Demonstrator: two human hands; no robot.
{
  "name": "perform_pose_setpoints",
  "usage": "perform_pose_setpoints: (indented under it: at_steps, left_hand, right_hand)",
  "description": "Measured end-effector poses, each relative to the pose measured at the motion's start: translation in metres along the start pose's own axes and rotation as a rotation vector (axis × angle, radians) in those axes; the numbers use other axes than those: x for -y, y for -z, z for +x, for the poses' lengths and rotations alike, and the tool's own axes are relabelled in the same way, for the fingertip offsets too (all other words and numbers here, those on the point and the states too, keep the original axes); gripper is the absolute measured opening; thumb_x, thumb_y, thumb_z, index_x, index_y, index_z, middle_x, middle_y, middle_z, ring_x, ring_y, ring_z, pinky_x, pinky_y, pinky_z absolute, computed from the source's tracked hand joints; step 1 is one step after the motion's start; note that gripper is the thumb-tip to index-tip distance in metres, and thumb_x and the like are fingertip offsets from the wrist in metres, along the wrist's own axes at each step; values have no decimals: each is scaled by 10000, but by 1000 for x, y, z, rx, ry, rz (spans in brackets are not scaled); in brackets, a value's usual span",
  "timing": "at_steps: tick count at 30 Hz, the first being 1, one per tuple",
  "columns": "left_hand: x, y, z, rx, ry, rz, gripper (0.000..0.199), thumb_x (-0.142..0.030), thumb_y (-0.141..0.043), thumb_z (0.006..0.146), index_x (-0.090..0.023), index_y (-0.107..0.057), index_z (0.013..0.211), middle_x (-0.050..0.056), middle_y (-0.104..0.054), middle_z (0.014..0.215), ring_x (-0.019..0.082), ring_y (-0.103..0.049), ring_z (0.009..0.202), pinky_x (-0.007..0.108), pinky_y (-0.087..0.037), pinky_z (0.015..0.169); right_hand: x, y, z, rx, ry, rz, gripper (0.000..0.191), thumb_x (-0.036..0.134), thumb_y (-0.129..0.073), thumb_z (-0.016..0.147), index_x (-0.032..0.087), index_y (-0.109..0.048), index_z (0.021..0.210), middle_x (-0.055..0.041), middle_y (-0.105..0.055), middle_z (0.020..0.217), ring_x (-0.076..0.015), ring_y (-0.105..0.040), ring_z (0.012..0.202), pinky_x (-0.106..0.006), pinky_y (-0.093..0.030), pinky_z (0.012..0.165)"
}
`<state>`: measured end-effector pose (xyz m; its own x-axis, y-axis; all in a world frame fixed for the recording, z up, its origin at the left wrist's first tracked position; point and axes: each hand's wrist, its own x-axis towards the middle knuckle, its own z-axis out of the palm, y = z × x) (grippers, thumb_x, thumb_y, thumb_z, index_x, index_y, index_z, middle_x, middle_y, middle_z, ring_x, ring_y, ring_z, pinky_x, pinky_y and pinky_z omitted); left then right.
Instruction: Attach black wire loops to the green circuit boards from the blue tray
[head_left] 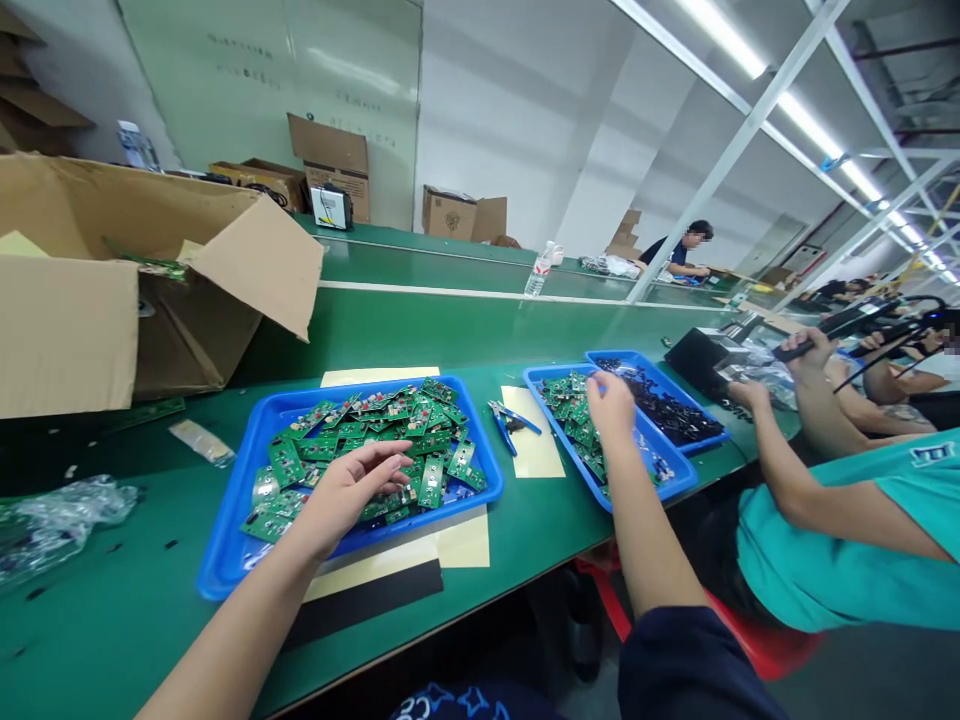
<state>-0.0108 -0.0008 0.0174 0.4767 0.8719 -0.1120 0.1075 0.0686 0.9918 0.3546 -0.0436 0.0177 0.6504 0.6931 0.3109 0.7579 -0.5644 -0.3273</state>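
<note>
At left, an open cardboard box point(67, 335) stands on the green counter point(157, 640). Next, the left blue tray point(225, 540) contains heaped, narrow circuit boards point(431, 482), their long axes at mixed angles; the marked board points away from the wearer, nearly upright in the view. Above this heap is the left hand point(358, 488), fingers loosely bent toward the right, its grip released. Blue-handled pliers point(512, 424) lie open, partly on yellow paper point(541, 455). The middle blue tray point(684, 478) contains further boards; the right hand point(611, 402) is over it, its grip undeterminable. Beyond, the far blue tray point(711, 438) contains black parts point(671, 412).
</note>
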Motion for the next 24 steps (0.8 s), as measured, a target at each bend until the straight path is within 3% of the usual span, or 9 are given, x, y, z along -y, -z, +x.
perform_pose_setpoints:
  at_steps: [2,4,8,18,21,24]
  left_hand:
    - [1,0,0,-13,-21,6,467,-499,-648,666,-160,-650,987,87,-677,913,204,-647,778,332,-542,724]
    - [1,1,1,-17,-33,16,469,-501,-648,668,-161,-650,990,91,-679,911,211,-648,783,342,-544,726]
    - [2,1,2,-15,-45,34,469,-498,-645,673,-159,-641,997,95,-675,918,220,-643,792,353,-544,724]
    - [3,3,5,-5,-85,117,510,-530,-644,662,-157,-622,1010,89,-672,936,213,-639,801,326,-535,733]
    - [-11,7,2,-32,-112,214,540,-563,-625,653,-157,-624,1008,94,-676,930,232,-642,804,342,-527,751]
    - [-36,14,-12,-137,-158,365,532,-588,-592,659,-194,-625,1016,76,-680,929,241,-641,795,324,-515,735]
  right_hand:
    - [19,-16,-14,125,148,32,333,298,-379,875,168,-646,1026,-91,-658,1026,-194,-607,916,-254,-440,778]
    - [37,-36,-27,232,239,38,247,302,-468,843,198,-686,892,-38,-693,908,-158,-620,821,-210,-436,706]
    - [58,-61,-37,316,258,-32,206,278,-510,833,175,-686,800,-54,-696,827,-160,-622,769,-212,-405,631]
    - [69,-50,-28,432,181,-221,252,324,-531,844,121,-642,944,-135,-666,944,-222,-627,904,-257,-443,676]
    - [75,-45,-24,486,185,-251,257,318,-534,857,111,-615,986,-118,-642,985,-212,-613,924,-310,-477,746]
    - [80,-41,-22,533,189,-269,280,317,-527,873,128,-560,1077,-84,-592,1076,-188,-593,933,-381,-497,795]
